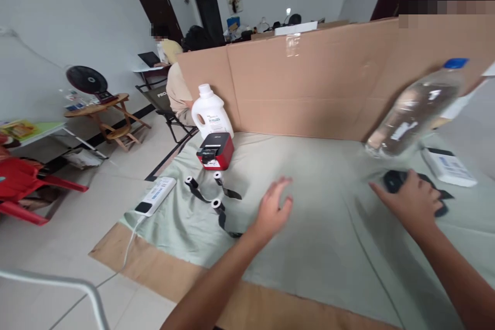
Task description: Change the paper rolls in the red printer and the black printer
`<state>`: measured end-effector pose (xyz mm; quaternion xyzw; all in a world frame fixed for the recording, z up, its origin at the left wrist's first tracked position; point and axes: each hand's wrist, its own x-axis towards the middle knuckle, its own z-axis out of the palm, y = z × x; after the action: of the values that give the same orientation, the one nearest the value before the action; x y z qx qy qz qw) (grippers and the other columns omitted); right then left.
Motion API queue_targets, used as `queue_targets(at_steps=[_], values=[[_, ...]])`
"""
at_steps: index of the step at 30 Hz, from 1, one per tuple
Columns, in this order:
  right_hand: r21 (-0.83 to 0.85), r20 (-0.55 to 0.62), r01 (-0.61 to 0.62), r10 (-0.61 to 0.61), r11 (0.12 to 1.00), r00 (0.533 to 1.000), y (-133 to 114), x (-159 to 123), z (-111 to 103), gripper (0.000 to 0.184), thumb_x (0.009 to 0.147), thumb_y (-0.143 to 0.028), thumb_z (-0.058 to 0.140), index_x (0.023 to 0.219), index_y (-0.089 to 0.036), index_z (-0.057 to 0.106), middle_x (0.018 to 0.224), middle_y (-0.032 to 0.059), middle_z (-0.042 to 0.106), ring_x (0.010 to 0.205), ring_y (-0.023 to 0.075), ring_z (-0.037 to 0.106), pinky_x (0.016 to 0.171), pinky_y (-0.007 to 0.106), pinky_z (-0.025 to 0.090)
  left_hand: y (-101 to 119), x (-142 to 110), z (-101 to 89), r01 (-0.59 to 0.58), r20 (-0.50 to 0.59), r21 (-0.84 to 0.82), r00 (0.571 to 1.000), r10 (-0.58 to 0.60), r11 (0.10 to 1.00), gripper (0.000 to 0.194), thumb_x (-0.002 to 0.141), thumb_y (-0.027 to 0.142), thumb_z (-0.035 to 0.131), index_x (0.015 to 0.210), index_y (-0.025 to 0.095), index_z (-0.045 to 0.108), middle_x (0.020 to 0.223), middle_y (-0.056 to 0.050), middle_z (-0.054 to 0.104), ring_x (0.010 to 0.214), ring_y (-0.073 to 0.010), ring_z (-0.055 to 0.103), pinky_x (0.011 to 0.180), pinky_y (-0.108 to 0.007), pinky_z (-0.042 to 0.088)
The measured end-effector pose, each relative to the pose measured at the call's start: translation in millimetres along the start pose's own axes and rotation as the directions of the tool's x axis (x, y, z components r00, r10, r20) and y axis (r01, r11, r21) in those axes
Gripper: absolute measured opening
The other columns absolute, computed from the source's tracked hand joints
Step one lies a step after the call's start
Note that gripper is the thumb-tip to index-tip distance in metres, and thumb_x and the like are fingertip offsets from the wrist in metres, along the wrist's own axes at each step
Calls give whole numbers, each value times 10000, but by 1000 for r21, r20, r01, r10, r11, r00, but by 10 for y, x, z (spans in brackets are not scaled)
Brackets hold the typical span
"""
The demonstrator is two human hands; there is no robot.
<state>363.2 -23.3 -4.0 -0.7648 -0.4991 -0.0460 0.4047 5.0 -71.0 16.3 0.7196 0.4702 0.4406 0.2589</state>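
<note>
My left hand (273, 209) hovers over the green cloth (305, 263), fingers slightly bent and apart, with nothing in it. To its left are three small rolls of black ribbon with white cores: a near roll (217, 206), a far roll (218, 178) and a left roll (190, 182), each with a loose tail. At the right, my right hand (419, 201) is closed around a black object (394, 181), its thumb stretched out to the side. Blur and the fingers hide what kind of object it is; dark parts also show behind the hand.
A red and black label printer (216, 150) stands before a white jug (212, 113). A cardboard panel (301, 93) closes off the back. A large clear bottle with blue cap (417, 108) leans at right, near a white box (450, 166). A power strip (157, 196) lies left.
</note>
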Motion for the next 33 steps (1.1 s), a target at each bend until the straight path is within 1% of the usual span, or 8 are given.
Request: queue_targets(at_steps=[3,6,11,17,23,26,29,33], values=[[-46,2,-33,33,998,999,109,38,-79,1037,651,-750,700,1488,-180,477,1461,311,435,1365,637,289,1026,833,178,77,-119,489,-101,309,204,950,34,974,468,990,306,473,1452,259,525,1566,-72,499,1515,-247,389,1301,-522,242],[-3,-96,-60,59,998,994,220,165,-131,974,618,-706,740,1423,-194,543,1457,331,434,1377,635,251,1024,819,115,27,-227,668,-186,466,337,885,8,923,565,1018,413,432,1557,250,396,1670,-70,314,1579,-280,235,1303,-577,174],[95,-40,-236,241,967,970,524,332,-284,992,464,-646,887,1319,-222,616,1318,351,541,1281,639,410,1011,789,101,-53,-375,685,-235,517,411,856,-14,881,598,1041,493,336,1596,270,328,1695,-50,246,1593,-271,182,1304,-579,143],[-82,66,-220,226,972,972,427,111,-337,1299,594,-591,832,1629,-105,217,1351,387,499,1233,596,492,991,752,268,-17,-372,672,-220,487,399,873,-3,890,571,1026,462,396,1568,286,382,1679,-52,298,1580,-263,233,1305,-550,160],[33,37,-153,151,988,988,-349,-258,-149,1284,570,-535,842,1601,-52,249,1303,352,490,1226,577,458,989,722,316,-58,-339,632,-127,431,247,902,8,961,583,981,394,495,1543,257,424,1647,-70,372,1564,-249,282,1307,-526,193],[159,66,-94,84,983,994,-1002,-578,95,1276,567,-488,822,1620,-136,193,1295,253,490,1221,520,460,1007,708,347,-154,-305,557,25,138,34,990,-29,999,573,972,317,470,1537,228,435,1603,-86,450,1513,-222,390,1287,-463,288],[209,138,-95,67,973,988,-1599,-945,344,1251,612,-457,802,1633,-175,138,1289,244,466,1217,511,442,998,699,360,-276,-242,433,127,-86,-53,988,-131,991,579,960,257,440,1536,197,437,1586,-109,471,1489,-226,427,1279,-459,300],[218,210,-118,71,969,975,-1994,-1321,536,1226,680,-445,782,1643,-168,76,1236,232,467,1181,478,443,1008,667,353,-383,-168,314,197,-23,156,980,-196,968,681,856,140,530,1531,167,440,1537,-164,516,1457,-280,471,1288,-562,176]])
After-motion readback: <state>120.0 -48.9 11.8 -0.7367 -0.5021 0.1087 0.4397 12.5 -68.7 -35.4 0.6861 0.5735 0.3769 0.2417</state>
